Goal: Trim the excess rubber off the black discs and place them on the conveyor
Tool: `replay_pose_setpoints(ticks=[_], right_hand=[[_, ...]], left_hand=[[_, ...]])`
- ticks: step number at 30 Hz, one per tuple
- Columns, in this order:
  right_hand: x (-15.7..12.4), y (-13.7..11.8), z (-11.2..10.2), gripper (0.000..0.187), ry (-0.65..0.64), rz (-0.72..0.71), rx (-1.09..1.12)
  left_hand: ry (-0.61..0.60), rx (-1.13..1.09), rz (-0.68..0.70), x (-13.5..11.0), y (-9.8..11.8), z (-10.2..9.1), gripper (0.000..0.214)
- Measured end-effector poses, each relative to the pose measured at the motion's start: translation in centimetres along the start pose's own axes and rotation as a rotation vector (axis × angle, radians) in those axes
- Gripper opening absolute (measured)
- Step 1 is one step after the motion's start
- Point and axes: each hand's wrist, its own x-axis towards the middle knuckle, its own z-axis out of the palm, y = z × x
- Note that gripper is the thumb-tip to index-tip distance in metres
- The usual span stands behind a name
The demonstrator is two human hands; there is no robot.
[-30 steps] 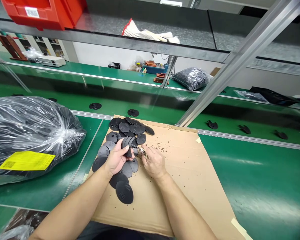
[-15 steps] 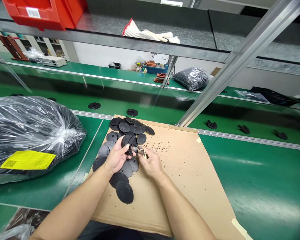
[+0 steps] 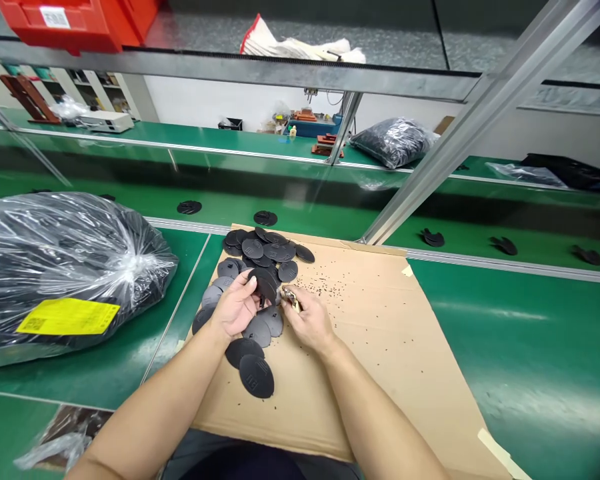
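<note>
My left hand [image 3: 236, 308] is closed around a small stack of black oval discs [image 3: 265, 283], held on edge above the cardboard sheet [image 3: 380, 347]. My right hand [image 3: 307, 320] pinches a small metal cutting tool [image 3: 291, 297] whose tip sits against the stack. Several more black discs [image 3: 260, 252] lie scattered on the cardboard's left part, some spilling toward me, with one [image 3: 256, 375] lying nearest. Tiny black trimmings [image 3: 330, 283] speckle the cardboard to the right of my hands.
A large clear plastic bag of black parts with a yellow label [image 3: 60, 273] lies on the green bench at left. Single discs [image 3: 189, 207] ride the green conveyor behind. A slanted aluminium post [image 3: 460, 133] rises at right. A red bin [image 3: 75, 23] and another bag [image 3: 393, 141] sit farther back.
The view has shifted slightly down and right. My hands stay together at the disc stack, with the tool tip moving a little along its edge.
</note>
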Motion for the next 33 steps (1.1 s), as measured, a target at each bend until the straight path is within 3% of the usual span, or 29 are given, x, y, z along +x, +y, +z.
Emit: replay_pose_setpoints(ticks=[5, 11, 25, 33], right_hand=[[0.0, -0.5, -0.2, 0.028, -0.057, -0.116, -0.15], [-0.1, -1.4, 0.1, 0.031, -0.126, -0.192, -0.358], [0.1, -2.5, 0.2, 0.032, -0.326, -0.037, -0.467], [0.2, -3.2, -0.2, 0.043, -0.422, 0.029, -0.538]], left_hand=[[0.034, 0.06, -0.041, 0.1, 0.1, -0.3, 0.043], [-0.036, 0.027, -0.116, 0.1, -0.2, -0.2, 0.034], [-0.003, 0.14, -0.14, -0.1, -0.2, 0.5, 0.044], [0.027, 0.195, -0.067, 0.1, -0.6, 0.0, 0.043]])
